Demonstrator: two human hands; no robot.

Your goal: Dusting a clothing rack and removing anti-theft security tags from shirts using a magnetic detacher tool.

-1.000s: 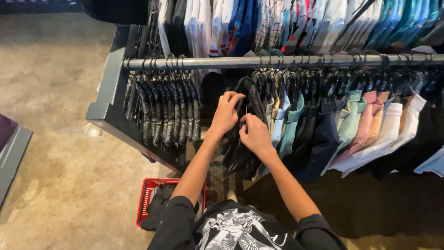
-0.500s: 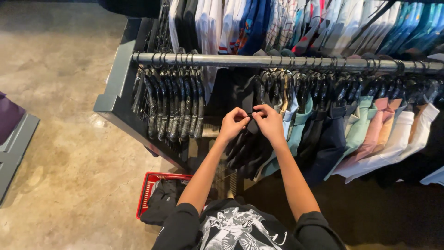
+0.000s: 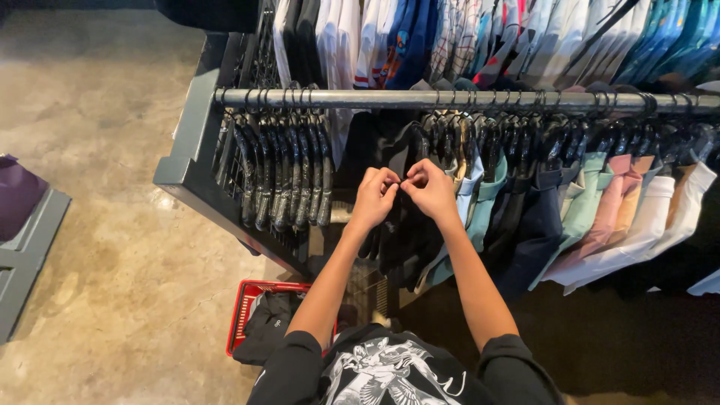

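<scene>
Both hands raised in front of the clothes rail (image 3: 450,100), close together, fingertips nearly meeting. Left hand (image 3: 375,196) curled, fingers pinched in on the top of a black garment (image 3: 401,240) hanging from the rail. Right hand (image 3: 430,189) likewise curled, thumb and forefinger nipped together on the same spot; what exactly sits between the fingertips is too small to tell. The black garment hangs between a bunch of empty black hangers (image 3: 281,176) to the left and pale blue, green and pink shirts (image 3: 600,210) to the right. Red basket (image 3: 255,315) on the floor below, beside the left arm.
</scene>
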